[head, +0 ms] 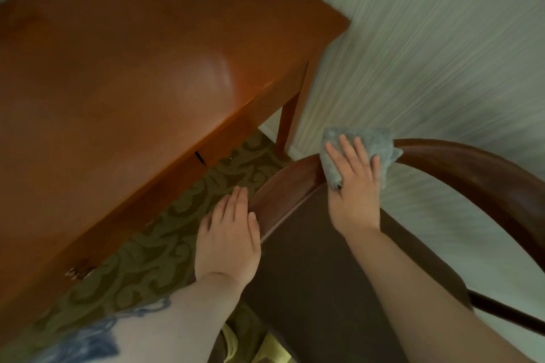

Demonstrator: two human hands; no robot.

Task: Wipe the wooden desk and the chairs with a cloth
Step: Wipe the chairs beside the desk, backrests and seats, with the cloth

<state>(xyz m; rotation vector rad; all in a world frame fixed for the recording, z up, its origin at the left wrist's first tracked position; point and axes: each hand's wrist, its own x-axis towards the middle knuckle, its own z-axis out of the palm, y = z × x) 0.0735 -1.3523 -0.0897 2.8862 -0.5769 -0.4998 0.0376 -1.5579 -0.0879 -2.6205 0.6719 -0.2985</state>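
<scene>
Cloth (364,148): grey-blue, bunched, draped over the top of the chair's curved wooden rail, near the wall.
Right hand (355,188): lies flat on the cloth, pressing it onto the rail; fingers (348,153) straight and slightly spread, thumb along the cloth's lower left edge. Not curled round it.
Left hand (228,242): fingers straight and together, holding nothing; little-finger edge sits against the lower left end of the rail. Contact looks likely, can't confirm.
Chair (477,168): dark reddish-brown curved rail arcs from lower centre up and across to the right edge; dark brown upholstered seat (318,268) inside the arc, under both forearms.
Tabletop (124,68): orange-brown polished wood, fills upper left, glossy highlight near its right front corner. Apart from the chair, carpet between them.
Desk front: drawer face with a metal pull (79,272) at lower left; narrow dark gap further right along the front edge.
Desk leg (290,124): tapered, stands just beside the wall.
Floor: olive carpet (165,247) with scroll pattern.
Wall (442,38): pale, fine striped texture, blurred.
Left forearm: blue tattoo (88,339) at bottom left.
</scene>
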